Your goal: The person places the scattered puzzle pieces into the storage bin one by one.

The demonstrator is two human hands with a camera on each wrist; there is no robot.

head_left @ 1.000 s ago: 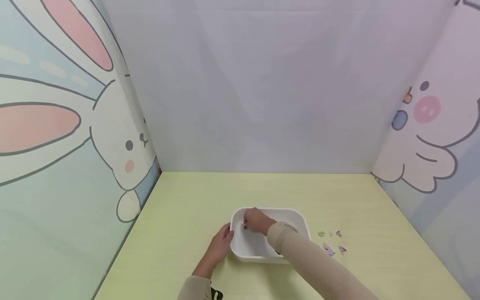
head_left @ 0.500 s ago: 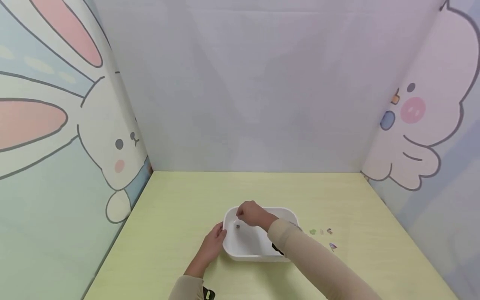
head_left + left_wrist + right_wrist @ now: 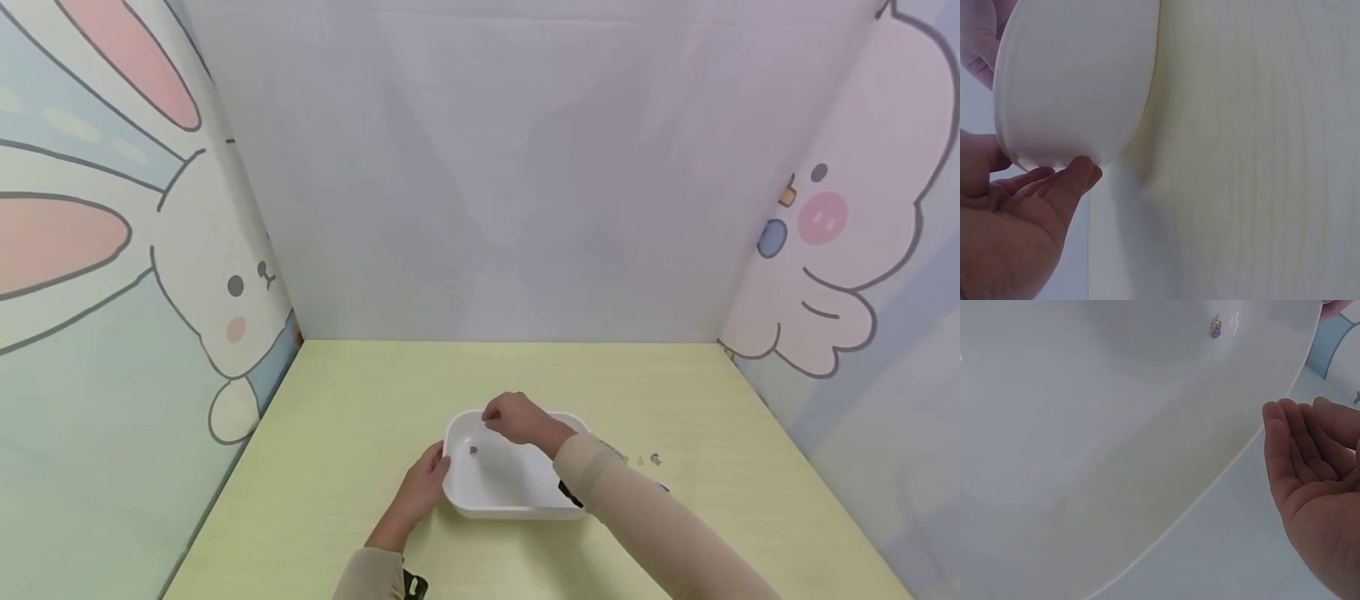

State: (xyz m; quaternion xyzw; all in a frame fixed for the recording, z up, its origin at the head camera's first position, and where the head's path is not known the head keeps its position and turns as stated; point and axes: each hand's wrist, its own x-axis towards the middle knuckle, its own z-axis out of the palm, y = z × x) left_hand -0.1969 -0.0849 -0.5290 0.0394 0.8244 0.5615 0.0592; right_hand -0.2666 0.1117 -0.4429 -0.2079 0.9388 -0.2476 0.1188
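Observation:
A white plastic basin [image 3: 517,512] stands on the table. My left hand [image 3: 425,482] grips its left end; in the left wrist view the thumb is at the rim and the fingers [image 3: 1075,178] press the outer wall. Above the basin's far rim is my right hand [image 3: 517,417]. The right wrist view shows its fingers [image 3: 1279,450] loosely curled, with nothing seen in them. On the basin floor, near the left end, lies a small colourful flat piece [image 3: 473,451], perhaps a sticker or cut-out; it also shows as a tiny piece [image 3: 1216,326] below the right hand.
Several small cut-out-like pieces [image 3: 656,458] lie on the pale yellow table [image 3: 360,392] right of the basin, partly behind the right sleeve [image 3: 637,517]. A plain pale wall panel [image 3: 480,183] stands at the back, with cartoon-printed panels at both sides.
My right hand has risen from the basin floor to above the far rim, leaving the small piece in the basin. The head view has shifted slightly; the left hand keeps its hold.

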